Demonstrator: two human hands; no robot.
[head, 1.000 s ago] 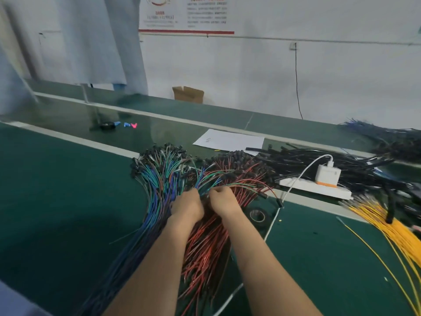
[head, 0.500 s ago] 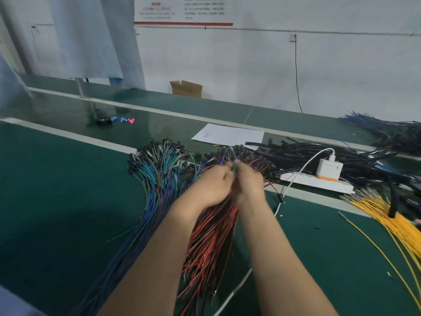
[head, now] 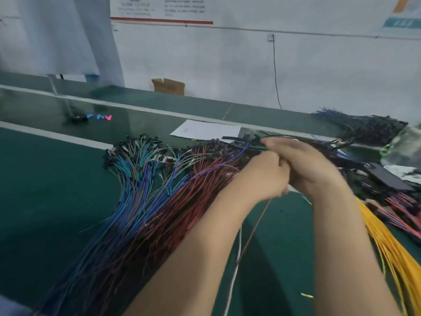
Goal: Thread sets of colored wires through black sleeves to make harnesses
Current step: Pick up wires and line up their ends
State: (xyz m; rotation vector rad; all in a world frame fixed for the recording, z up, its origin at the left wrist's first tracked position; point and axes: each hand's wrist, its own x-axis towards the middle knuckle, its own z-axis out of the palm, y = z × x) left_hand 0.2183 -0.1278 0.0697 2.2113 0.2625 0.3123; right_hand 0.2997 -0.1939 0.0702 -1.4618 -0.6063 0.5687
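- My left hand (head: pixel 262 176) is curled around a brown wire (head: pixel 255 231) that trails down toward me.
- My right hand (head: pixel 312 165) touches it; too blurred for me to tell its grip.
- The black sleeves (head: pixel 237 138) lie just beyond, long axes crosswise, nearer my right hand.

Left hand (head: pixel 262 176) and right hand (head: pixel 312 166) now further right, off red wires (head: pixel 200 179), over black sleeves (head: pixel 348 161)
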